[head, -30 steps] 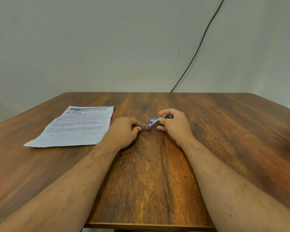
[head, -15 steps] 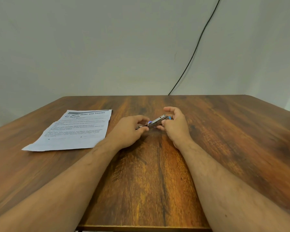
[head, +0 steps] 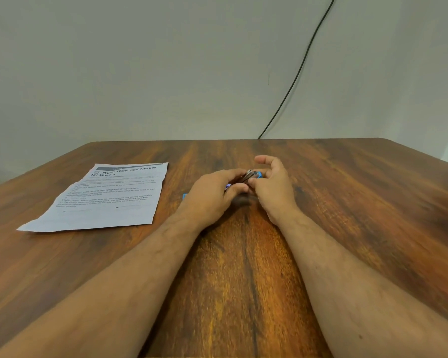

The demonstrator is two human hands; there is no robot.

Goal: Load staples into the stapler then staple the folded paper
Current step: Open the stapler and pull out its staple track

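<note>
I keep L hand [head: 212, 195] gripping stapler [head: 247, 176] steady, R hand [head: 270, 182] pinching its 2 o'clock tip; seat staples w/o tilt.

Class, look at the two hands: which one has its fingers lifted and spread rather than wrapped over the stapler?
The right hand: its upper fingers arch free above the stapler, while the left hand curls over it.

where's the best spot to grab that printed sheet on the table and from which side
Probably by its near edge, with the left hand, which is closest. The paper lies flat on the table left of both hands, so there is nothing to wrap around. The near left corner looks slightly lifted, so fingers could slip under there, thumb on top.
</note>
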